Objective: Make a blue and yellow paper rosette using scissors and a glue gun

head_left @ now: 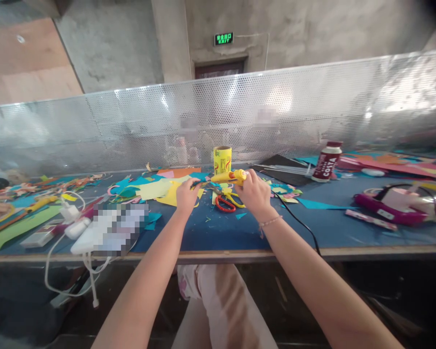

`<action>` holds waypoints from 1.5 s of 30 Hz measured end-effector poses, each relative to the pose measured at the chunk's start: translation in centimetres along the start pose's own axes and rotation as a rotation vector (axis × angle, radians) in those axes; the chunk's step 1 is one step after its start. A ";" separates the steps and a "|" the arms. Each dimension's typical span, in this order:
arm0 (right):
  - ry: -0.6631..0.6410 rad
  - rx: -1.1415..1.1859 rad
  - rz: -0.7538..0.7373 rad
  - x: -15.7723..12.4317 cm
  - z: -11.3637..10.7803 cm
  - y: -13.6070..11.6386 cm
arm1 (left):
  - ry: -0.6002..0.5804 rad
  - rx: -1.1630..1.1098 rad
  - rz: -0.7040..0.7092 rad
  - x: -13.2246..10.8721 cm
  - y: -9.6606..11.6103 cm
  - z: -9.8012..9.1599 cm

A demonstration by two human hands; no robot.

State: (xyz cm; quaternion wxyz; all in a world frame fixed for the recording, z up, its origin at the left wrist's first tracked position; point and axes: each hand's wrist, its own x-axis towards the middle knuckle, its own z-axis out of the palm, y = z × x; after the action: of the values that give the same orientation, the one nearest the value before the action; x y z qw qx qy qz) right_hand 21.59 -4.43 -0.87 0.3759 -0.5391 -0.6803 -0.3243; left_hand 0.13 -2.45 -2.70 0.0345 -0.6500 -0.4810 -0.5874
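My right hand (pixel 255 192) is closed around a yellow glue gun (pixel 229 176) whose nozzle points left, its black cord (pixel 301 224) running off the table's front edge. My left hand (pixel 186 195) is closed in a pinch on a small dark piece (pixel 195 183) right at the gun's tip, above yellow paper (pixel 171 195). Red-and-yellow scissors (pixel 225 200) lie on the blue table (pixel 210 232) between my hands.
A yellow tape roll (pixel 222 159) stands behind the gun. A Costa bottle (pixel 326 162) stands at right, a pink device (pixel 385 208) further right. White chargers and cables (pixel 76 228) lie at left. Coloured paper scraps (pixel 138 186) cover the table. A perforated metal screen (pixel 240 116) backs it.
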 end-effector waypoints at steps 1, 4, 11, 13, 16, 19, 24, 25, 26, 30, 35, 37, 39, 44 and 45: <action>0.002 0.006 0.010 0.0 0.0 0.0 | 0.003 -0.006 -0.012 0.0 0.1 0.0; 0.007 0.026 0.028 0.0 0.1 0.0 | 0.026 -0.023 -0.032 0.1 0.3 -0.2; 0.024 0.071 0.080 0.0 0.4 0.0 | 0.050 -0.094 -0.146 0.3 0.6 -0.3; 0.020 0.083 0.088 0.0 0.5 0.0 | 0.057 -0.138 -0.187 0.4 0.7 -0.4; 0.014 0.088 0.099 0.0 0.5 -0.1 | 0.055 -0.201 -0.243 0.4 0.7 -0.4; 0.005 0.088 0.112 0.0 0.4 -0.2 | 0.054 -0.269 -0.275 0.4 0.7 -0.3; -0.024 0.101 0.121 0.1 0.1 -0.3 | 0.053 -0.287 -0.185 0.3 0.5 -0.2; -0.032 0.103 0.122 0.1 0.1 -0.3 | 0.055 -0.269 -0.160 0.3 0.6 -0.2; -0.038 0.104 0.124 0.1 0.0 -0.3 | 0.057 -0.253 -0.143 0.3 0.6 -0.3; -0.038 0.115 0.130 0.1 -0.1 -0.4 | 0.062 -0.234 -0.162 0.4 1.2 -0.6; -0.012 0.135 0.136 0.1 0.0 -0.3 | 0.071 -0.269 -0.230 0.5 1.6 -0.8; -0.013 0.137 0.136 0.1 0.1 -0.3 | 0.065 -0.273 -0.262 0.6 1.7 -0.9; -0.016 0.136 0.137 0.1 0.1 -0.3 | 0.048 -0.282 -0.309 0.6 1.7 -1.0; -0.007 0.132 0.131 0.1 0.1 -0.2 | 0.023 -0.327 -0.350 0.8 1.5 -0.9; -0.005 0.132 0.130 0.1 0.1 -0.2 | 0.021 -0.336 -0.351 0.8 1.4 -0.8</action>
State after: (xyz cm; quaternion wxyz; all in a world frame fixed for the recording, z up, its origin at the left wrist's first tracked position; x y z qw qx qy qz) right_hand 21.33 -4.32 -0.84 0.4291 -0.5568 -0.6650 -0.2523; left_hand 0.34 -3.24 -1.07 -0.1719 -0.5469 -0.4816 -0.6629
